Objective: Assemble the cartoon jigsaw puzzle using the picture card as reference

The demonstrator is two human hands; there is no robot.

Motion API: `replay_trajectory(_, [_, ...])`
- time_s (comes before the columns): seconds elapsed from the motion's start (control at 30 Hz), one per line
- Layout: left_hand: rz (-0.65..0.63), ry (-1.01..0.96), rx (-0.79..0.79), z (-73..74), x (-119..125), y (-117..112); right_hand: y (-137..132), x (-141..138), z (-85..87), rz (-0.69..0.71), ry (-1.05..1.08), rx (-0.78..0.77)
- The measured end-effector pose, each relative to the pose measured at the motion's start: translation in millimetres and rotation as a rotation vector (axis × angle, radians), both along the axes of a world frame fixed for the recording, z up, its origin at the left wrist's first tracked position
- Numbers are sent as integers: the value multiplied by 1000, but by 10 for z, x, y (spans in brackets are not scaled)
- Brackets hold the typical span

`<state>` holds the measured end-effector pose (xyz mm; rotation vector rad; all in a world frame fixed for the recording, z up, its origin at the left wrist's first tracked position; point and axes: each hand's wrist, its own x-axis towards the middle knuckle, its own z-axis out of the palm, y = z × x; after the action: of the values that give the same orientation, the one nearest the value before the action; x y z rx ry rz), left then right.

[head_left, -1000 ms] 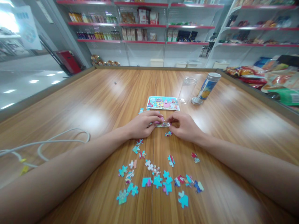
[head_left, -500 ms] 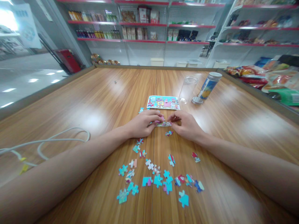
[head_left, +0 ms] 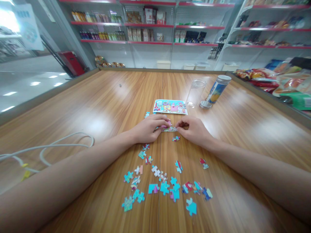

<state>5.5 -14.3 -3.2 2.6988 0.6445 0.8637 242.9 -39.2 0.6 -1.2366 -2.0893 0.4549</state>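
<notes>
Joined jigsaw pieces [head_left: 170, 129] lie between my hands, partly hidden by my fingers. My left hand [head_left: 150, 128] rests over their left side, its fingers bent and its thumb and fingertips pressing on them. At their right edge, my right hand [head_left: 191, 130] is pinched, thumb against forefinger, on a small puzzle piece mostly hidden by the fingertips. Just beyond lies a picture card [head_left: 173, 107] with cartoon figures. One loose puzzle piece [head_left: 176, 138] sits just below the joined part. Several more, such as a blue piece [head_left: 191, 207], are scattered nearer to me.
A clear plastic jar [head_left: 195, 94], a silver lid [head_left: 205, 104] and a blue printed can [head_left: 218, 90] stand at the back right. A white cable [head_left: 65, 145] loops over the table's left side. Snack bags [head_left: 262, 77] lie past the right edge; stocked shelves [head_left: 149, 24] stand behind.
My right hand has shifted very slightly to the right, its fingers still pinched at the puzzle's edge. My left hand and the loose pieces look unmoved.
</notes>
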Motion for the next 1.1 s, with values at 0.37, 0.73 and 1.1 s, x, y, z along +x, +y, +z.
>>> replay_trajectory(0.37, [-4,-3,2,-10,-2,10,-5,0,37,-30,-37,-22])
replay_trajectory(0.73, [-10,-6,3,-20,3,15,32,29,25,-18,-86,-12])
replay_trajectory(1.1, [455,-121,-39,30,-62,52,-39,18,72,-26,41,204])
